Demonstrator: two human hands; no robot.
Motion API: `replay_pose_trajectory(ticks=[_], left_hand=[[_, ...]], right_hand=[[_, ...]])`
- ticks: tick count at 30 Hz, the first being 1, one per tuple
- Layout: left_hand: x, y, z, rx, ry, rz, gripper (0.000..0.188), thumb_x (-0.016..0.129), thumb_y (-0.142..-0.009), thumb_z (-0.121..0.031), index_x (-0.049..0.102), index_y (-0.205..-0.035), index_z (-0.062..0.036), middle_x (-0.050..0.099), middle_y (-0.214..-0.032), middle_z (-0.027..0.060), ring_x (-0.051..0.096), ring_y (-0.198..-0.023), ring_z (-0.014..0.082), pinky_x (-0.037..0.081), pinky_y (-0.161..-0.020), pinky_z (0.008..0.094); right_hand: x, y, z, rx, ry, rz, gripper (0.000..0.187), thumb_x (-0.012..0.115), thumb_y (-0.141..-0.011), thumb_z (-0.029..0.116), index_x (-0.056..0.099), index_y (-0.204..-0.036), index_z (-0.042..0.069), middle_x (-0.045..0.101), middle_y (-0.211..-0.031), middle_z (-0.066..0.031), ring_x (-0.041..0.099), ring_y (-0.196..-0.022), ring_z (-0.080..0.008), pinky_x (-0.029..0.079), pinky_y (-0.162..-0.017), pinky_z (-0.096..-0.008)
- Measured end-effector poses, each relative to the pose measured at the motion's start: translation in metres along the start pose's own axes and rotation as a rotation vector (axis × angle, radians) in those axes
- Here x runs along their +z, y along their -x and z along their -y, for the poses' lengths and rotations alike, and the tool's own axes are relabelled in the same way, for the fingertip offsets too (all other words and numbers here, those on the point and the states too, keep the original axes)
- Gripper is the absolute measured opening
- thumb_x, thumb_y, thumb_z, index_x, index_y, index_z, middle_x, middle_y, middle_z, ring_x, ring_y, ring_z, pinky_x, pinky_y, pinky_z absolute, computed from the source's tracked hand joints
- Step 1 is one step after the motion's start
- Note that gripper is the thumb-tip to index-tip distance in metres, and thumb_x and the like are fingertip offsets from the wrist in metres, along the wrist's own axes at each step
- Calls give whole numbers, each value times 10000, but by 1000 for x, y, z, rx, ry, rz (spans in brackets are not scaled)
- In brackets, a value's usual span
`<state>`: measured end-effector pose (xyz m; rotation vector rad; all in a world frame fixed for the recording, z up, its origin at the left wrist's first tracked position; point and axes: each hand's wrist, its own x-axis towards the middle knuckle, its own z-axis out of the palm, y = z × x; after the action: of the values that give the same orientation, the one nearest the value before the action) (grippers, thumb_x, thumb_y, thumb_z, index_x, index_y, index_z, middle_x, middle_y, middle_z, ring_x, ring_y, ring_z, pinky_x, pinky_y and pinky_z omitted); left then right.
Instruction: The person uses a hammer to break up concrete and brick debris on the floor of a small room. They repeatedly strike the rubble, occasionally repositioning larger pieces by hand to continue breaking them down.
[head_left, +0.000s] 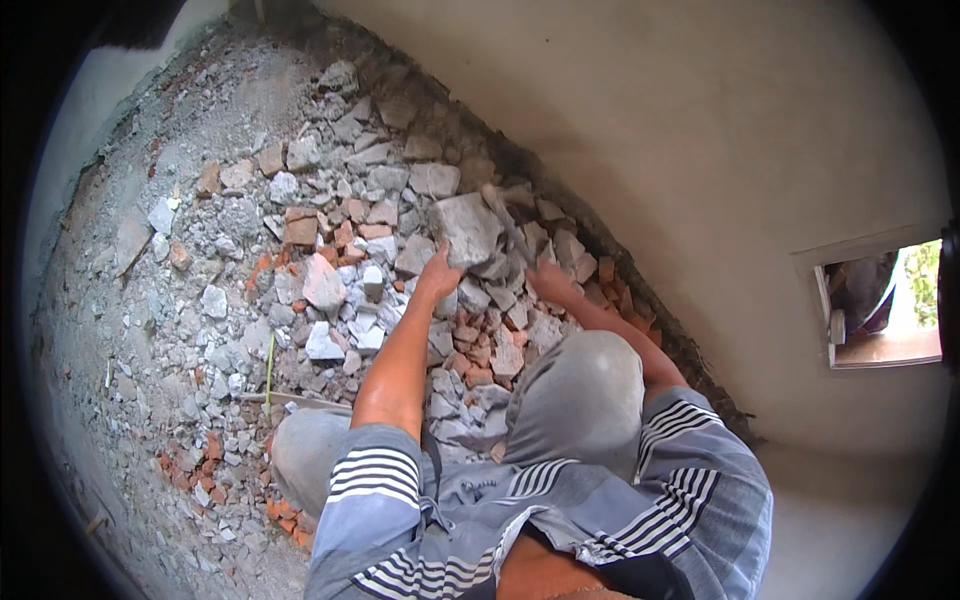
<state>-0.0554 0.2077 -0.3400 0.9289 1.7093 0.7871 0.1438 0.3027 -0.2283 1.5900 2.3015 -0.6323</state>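
My left hand (439, 274) grips the near edge of a large, flat-faced grey chunk of concrete (468, 228), which is tilted on the rubble. Just right of it, my right hand (546, 279) is closed round the handle of a hammer (507, 222). The hammer is slightly blurred, its head end up by the chunk's far right corner. Broken grey pieces lie under and around both hands. My left fingertips are partly hidden against the chunk.
Broken red bricks (300, 228) and pale lumps lie left of my hands. A plain wall (700, 150) rises along the right, with a small opening (885, 300) in it. My knees (585, 395) are bent close behind my hands. A thin yellow-green strip (269, 368) lies by my left knee.
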Motion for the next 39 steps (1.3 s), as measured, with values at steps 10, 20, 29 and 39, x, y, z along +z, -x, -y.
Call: replay_pose_trajectory(ticks=[10,20,29,39], left_hand=[[1,-11,19,75,92,-82,814,654,-809,-236,340,-1515,22,527,-1406,290,513,-1318,386,390,-1102,374],[3,0,10,48,160,-78,815,672,-834,-212,317,-1543,-24,512,-1435,272,488,-1349,370,382,-1102,373],[9,-16,39,111,119,-50,781,627,-851,-219,317,-1528,16,437,-1505,256,440,-1392,362,336,-1149,353],[11,-3,31,5,209,29,769,622,-872,-127,281,-1551,-7,405,-1539,231,414,-1419,331,338,-1145,354]], right_hand=[[-173,8,44,-579,-950,-625,449,467,-1050,393,508,-735,76,504,-600,-34,538,-568,-156,438,-511,-335],[52,9,-33,-16,-178,-153,555,564,-933,464,652,-1065,-68,673,-861,-294,677,-793,-405,516,-744,-469],[-201,34,45,-836,-1093,-873,272,554,-1006,258,643,-873,38,539,-635,-59,533,-575,-189,445,-539,-334],[42,-1,-33,-132,-195,-221,415,616,-929,372,647,-945,-42,650,-742,-220,653,-731,-367,503,-660,-452]])
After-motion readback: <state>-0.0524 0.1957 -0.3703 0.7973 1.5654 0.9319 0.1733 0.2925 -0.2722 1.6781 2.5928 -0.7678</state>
